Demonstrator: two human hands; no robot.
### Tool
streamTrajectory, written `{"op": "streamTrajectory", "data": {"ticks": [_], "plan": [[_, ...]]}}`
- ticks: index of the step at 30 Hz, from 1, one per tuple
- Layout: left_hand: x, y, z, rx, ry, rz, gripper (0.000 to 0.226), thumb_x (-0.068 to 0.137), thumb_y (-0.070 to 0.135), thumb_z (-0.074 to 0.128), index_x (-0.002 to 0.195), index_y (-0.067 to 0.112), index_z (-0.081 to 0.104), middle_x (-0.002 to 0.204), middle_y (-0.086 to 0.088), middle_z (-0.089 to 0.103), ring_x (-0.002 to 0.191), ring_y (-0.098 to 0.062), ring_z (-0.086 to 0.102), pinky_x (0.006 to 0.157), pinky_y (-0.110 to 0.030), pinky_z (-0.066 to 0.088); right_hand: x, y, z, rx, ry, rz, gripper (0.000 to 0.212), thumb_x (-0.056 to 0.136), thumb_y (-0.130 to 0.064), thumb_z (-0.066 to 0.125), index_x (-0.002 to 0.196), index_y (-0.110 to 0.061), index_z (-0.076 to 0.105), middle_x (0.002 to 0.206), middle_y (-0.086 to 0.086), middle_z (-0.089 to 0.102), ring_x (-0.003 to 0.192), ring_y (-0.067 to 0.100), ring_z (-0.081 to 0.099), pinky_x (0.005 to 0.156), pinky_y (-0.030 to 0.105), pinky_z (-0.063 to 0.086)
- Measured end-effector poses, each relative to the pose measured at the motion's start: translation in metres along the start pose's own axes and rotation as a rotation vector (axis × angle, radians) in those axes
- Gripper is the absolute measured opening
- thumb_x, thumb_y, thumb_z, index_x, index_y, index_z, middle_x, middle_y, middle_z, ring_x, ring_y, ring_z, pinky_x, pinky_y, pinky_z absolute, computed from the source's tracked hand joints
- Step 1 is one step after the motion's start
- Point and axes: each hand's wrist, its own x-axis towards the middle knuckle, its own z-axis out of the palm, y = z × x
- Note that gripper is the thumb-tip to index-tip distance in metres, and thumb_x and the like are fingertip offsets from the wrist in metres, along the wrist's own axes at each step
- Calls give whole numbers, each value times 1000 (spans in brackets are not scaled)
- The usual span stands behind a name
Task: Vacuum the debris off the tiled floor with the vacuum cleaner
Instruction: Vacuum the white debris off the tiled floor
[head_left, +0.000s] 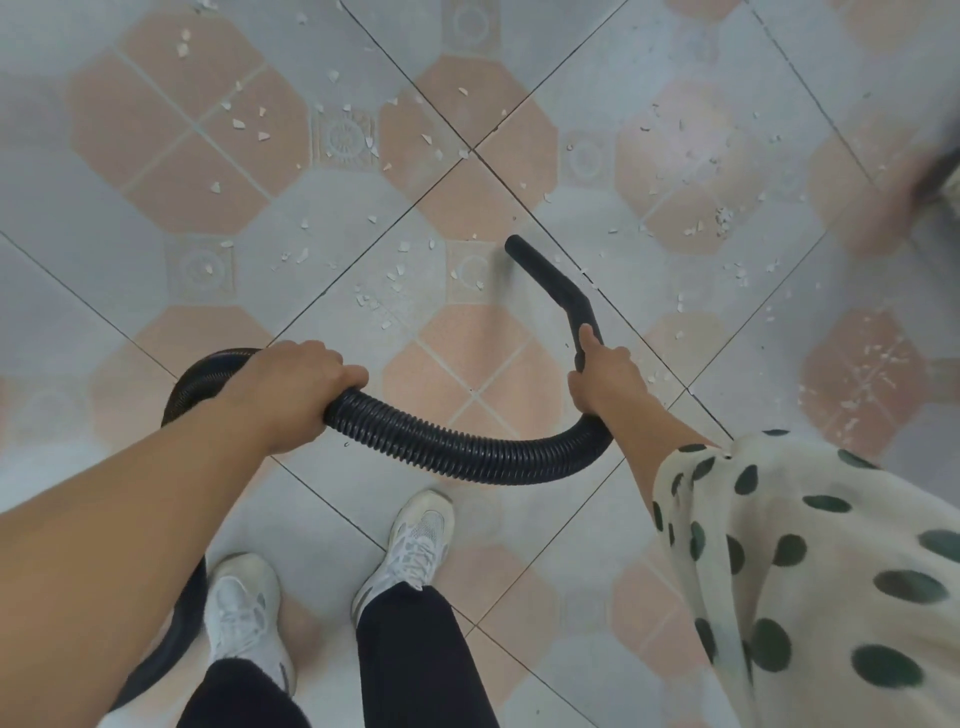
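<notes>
A black ribbed vacuum hose (457, 447) curves across the middle of the view. My left hand (301, 384) grips the hose at its left part. My right hand (605, 376) grips the black rigid nozzle tube (550, 275) at its lower end, thumb along the tube. The nozzle's open tip (514, 243) sits just above the tiled floor (467, 192). White debris chips (384, 291) lie scattered left of the tip. More white debris (722, 218) lies to the right and further out. The vacuum body is not visible.
My two feet in white sneakers (415, 545) stand on the tiles below the hose. The hose loops back along my left side (182, 613). A blurred dark object (935, 176) sits at the right edge. A spotted sleeve (805, 571) covers my right arm.
</notes>
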Motion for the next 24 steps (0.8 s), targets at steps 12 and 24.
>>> {"op": "streamTrajectory", "data": {"ticks": [12, 24], "plan": [[-30, -39, 22, 85, 24, 117, 24, 85, 14, 51, 101, 32, 50, 79, 11, 43, 80, -12, 39, 68, -27, 33, -48, -27, 59, 52, -15, -11, 66, 101, -24, 46, 155, -32, 8, 129, 21, 41, 90, 33, 54, 73, 36, 44], [-96, -104, 54, 152, -77, 198, 22, 85, 15, 53, 98, 32, 46, 80, 12, 40, 87, -13, 47, 78, -27, 40, -133, -100, 140, 146, -108, 13, 68, 102, -23, 42, 156, -33, 3, 131, 19, 40, 86, 31, 51, 76, 36, 46]]}}
